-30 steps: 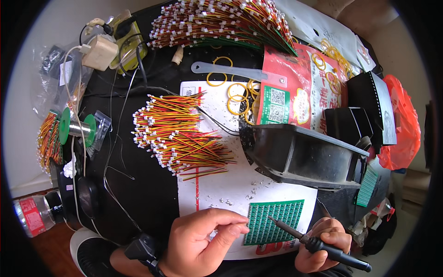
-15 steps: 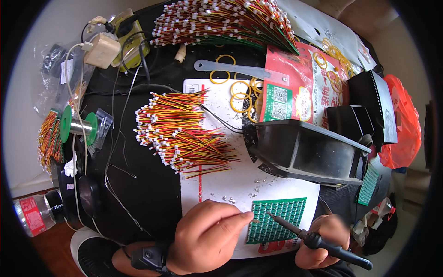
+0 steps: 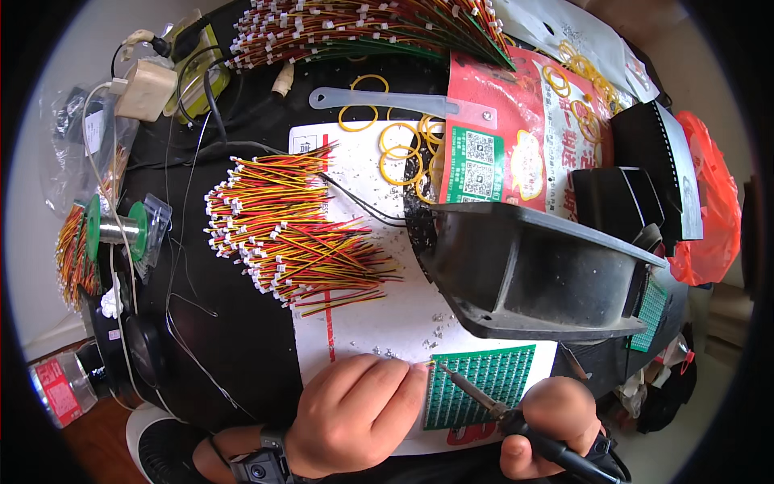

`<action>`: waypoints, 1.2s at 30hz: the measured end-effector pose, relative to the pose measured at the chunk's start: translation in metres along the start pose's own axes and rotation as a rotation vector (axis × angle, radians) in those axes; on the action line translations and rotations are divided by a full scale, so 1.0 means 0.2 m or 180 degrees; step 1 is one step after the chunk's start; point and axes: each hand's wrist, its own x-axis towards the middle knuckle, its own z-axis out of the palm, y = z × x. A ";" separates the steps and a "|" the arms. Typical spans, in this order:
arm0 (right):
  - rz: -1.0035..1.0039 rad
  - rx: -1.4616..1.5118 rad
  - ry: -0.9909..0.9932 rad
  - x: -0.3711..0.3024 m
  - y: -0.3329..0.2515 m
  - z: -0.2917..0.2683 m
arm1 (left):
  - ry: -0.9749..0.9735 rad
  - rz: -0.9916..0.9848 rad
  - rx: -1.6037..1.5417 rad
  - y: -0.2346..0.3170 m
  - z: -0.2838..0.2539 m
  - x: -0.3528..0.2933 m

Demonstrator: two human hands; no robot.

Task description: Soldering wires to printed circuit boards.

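A green circuit board (image 3: 484, 395) with rows of small pads lies on a white sheet in front of me. My left hand (image 3: 355, 415) is closed in a pinch at the board's upper left corner. A short yellow wire end (image 3: 431, 364) peeks out at its fingertips; the rest of that wire is hidden in the fingers. In my right hand (image 3: 558, 419) is a soldering iron (image 3: 484, 398) with a black handle, slanting up and left. Its tip reaches the board's upper left corner, close beside the wire end; whether they touch I cannot tell.
Bundled red, yellow and black wires (image 3: 298, 234) with white connectors lie beyond my left hand. A black fan-like housing (image 3: 540, 274) stands behind the board. Farther left is a solder spool (image 3: 117, 230). Rubber bands (image 3: 401, 164) and a red package (image 3: 516, 129) lie farther back.
The soldering iron's tip has moved left, nearer my left fingertips and the board's corner. My left fingertips have shifted slightly up and left. The whole view has shifted a little.
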 end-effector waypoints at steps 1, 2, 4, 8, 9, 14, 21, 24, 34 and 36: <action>0.0026 0.0014 -0.0057 0.00 0.00 0.00 | -0.0015 0.0007 0.0007 0.00 0.00 0.00; 0.0052 0.0029 -0.0115 0.01 0.00 0.00 | -0.0018 0.0000 0.0002 0.00 -0.01 0.00; 0.0075 0.0036 -0.0146 0.01 0.00 -0.01 | -0.0038 0.0042 0.0059 0.01 -0.01 0.02; 0.0147 0.0044 -0.0166 0.01 -0.01 0.00 | -0.0105 -0.0003 -0.0014 0.01 -0.02 0.03; 0.0154 0.0043 -0.0173 0.01 0.00 0.00 | -0.0148 -0.0036 -0.0040 0.01 -0.02 0.03; 0.0108 0.0001 -0.0165 0.01 0.00 0.01 | -0.0237 -0.0089 -0.0027 0.02 -0.04 0.04; 0.0186 -0.0075 -0.0154 0.01 -0.01 0.02 | -0.0270 -0.0118 -0.0053 0.02 -0.04 0.04; 0.0197 -0.0032 -0.0091 0.01 -0.01 0.01 | -0.0287 -0.0108 -0.0056 0.02 -0.04 0.04; 0.0226 -0.0035 -0.0150 0.02 0.00 0.02 | -0.0352 -0.0140 -0.0025 0.02 -0.05 0.04; 0.0209 0.0032 -0.0136 0.02 0.01 0.03 | -0.0377 -0.0226 0.0040 0.03 -0.05 0.00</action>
